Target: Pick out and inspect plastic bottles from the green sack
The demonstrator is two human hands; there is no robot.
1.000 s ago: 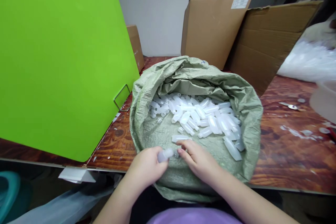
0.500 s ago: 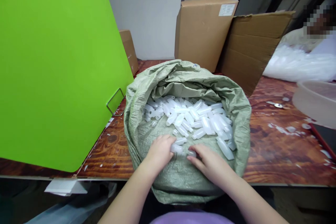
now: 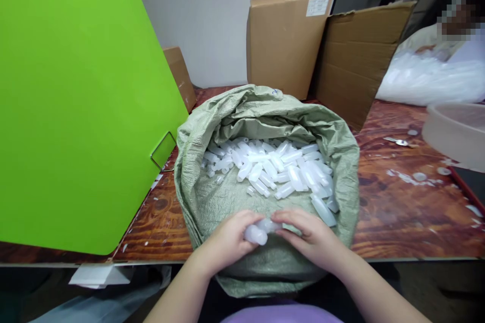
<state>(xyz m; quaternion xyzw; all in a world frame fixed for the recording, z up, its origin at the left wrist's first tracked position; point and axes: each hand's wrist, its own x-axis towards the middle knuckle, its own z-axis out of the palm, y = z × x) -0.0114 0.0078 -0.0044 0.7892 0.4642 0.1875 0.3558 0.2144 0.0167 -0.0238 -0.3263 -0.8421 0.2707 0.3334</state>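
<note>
Small translucent white plastic bottles (image 3: 265, 166) lie heaped inside a green woven sack (image 3: 343, 161) with its rim rolled down. My left hand (image 3: 231, 234) is closed around at least one small plastic bottle (image 3: 255, 235) at the near side of the sack. Fingers and thumb of my right hand (image 3: 308, 234) pinch another pale plastic piece (image 3: 268, 225), which meets the bottle in the left hand. Blur hides whether that piece is a whole bottle. Both hands are close together over the sack's near fold, in front of the heap.
A large green panel (image 3: 76, 101) stands at left, with a wire loop (image 3: 162, 151) by its edge. Behind the sack are a cardboard box (image 3: 286, 45) and a cardboard sheet (image 3: 359, 60). At right are a translucent tub (image 3: 454, 133) and a person beside white bags (image 3: 428, 81).
Both hands have come nearer to me and closer together. The bottle near my left fingers is now lifted off the sack lining, and the pieces in the two hands meet.
</note>
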